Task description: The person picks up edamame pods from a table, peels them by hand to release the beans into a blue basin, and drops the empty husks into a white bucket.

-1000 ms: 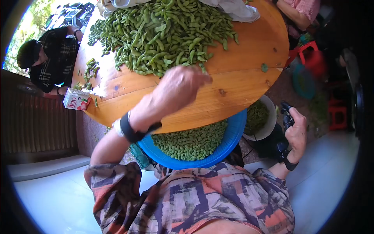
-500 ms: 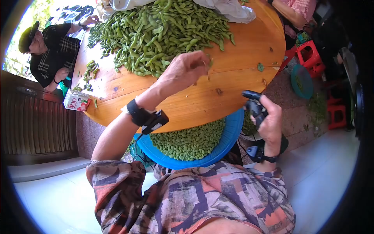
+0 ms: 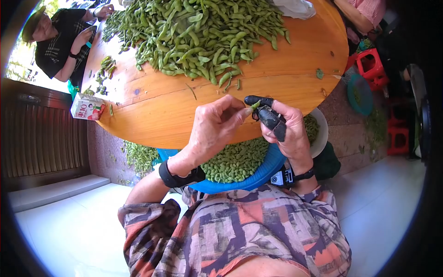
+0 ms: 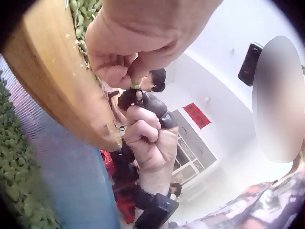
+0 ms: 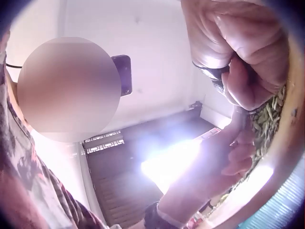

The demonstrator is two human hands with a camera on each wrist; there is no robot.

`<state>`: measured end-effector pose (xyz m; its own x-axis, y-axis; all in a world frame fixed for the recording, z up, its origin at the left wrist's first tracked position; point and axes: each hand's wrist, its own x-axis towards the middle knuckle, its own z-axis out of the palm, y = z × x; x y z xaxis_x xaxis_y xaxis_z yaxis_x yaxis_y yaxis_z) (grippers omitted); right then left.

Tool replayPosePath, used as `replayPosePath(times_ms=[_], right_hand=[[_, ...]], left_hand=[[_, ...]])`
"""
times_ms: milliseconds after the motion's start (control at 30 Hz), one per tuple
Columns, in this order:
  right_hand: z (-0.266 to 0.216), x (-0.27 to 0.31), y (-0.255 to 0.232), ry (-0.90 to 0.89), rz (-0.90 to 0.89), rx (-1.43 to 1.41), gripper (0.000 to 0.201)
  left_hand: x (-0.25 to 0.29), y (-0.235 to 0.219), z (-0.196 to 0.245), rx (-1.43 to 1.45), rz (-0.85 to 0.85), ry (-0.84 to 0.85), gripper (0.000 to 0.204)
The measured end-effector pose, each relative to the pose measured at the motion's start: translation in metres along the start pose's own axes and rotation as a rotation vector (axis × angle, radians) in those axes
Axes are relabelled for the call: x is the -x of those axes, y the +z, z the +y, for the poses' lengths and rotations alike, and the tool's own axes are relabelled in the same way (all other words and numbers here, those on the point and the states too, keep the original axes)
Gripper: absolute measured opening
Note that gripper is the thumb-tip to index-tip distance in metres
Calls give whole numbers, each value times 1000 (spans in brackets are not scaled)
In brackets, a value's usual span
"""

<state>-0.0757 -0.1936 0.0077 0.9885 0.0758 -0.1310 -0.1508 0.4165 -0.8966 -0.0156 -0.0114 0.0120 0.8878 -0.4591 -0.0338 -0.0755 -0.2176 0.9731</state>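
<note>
In the head view, my left hand (image 3: pixel 213 127) pinches a green pod (image 3: pixel 254 106) between thumb and fingertips. My right hand (image 3: pixel 288 131), with black covers on its thumb and a finger, grips the pod's other end, so the two hands meet above the table's near edge. The left wrist view shows the left hand (image 4: pixel 138 38) above the right hand (image 4: pixel 150 143), a bit of green between them. A large heap of pods (image 3: pixel 198 41) lies on the wooden table (image 3: pixel 157 108). Below the edge, a blue basin (image 3: pixel 260 177) holds shelled beans (image 3: pixel 237 161).
A drink carton (image 3: pixel 86 107) stands at the table's left edge, near a seated person (image 3: pixel 60 46). A white bucket (image 3: pixel 321 134) is beside the basin at right. Red stools (image 3: pixel 370 64) and a teal basin (image 3: pixel 360 94) stand farther right.
The right hand has moved left and up from the table's right side, and the left hand has come down from the heap. Both now meet at the pod.
</note>
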Motion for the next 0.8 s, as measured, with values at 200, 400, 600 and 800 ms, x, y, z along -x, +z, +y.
replayPosePath(times_ms=[200, 400, 600, 800], right_hand=[[-1, 0, -3, -21, -6, 82, 27], [-3, 1, -7, 42, -110, -160, 27], [-8, 9, 4, 2, 28, 107, 26], [-5, 13, 16, -71, 114, 404, 21]], left_hand=[[6, -1, -2, 479, -132, -151, 16], [16, 9, -10, 1128, -304, -373, 16], [23, 15, 3, 470, -45, -149, 13], [17, 13, -12, -140, 71, 219, 12]])
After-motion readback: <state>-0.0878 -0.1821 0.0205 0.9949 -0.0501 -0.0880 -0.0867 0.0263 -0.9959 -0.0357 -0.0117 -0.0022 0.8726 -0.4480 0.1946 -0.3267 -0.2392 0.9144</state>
